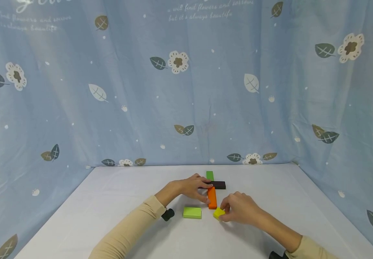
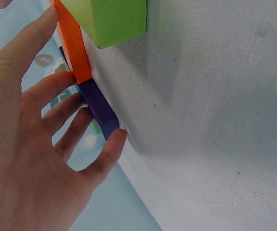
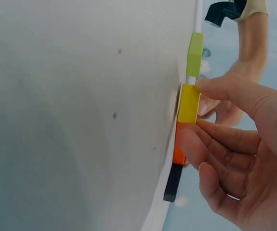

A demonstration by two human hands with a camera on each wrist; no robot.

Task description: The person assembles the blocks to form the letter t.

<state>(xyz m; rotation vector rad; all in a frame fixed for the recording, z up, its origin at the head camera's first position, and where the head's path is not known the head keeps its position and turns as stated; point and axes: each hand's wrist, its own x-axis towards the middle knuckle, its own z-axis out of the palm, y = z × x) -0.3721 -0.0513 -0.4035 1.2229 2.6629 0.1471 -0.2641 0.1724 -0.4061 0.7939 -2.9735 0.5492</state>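
My left hand (image 1: 194, 187) spans a row of blocks, its fingers spread. In the left wrist view a digit reaches the side of the orange block (image 2: 73, 43), and other fingertips lie along the dark purple block (image 2: 98, 103). The orange block's far end meets the dark one, which lies crosswise in the head view. Partly hidden behind the dark block is a green block (image 1: 210, 175). My right hand (image 1: 239, 208) pinches a yellow block (image 3: 189, 103) between thumb and fingers, close to the orange block's near end. A light green block (image 1: 192, 212) lies left of the yellow one.
A white cloth covers the table (image 1: 76, 223). Blue patterned curtains (image 1: 206, 90) rise at its back and sides. Black wrist devices (image 1: 168, 214) sit at the person's beige sleeves (image 1: 131, 226).
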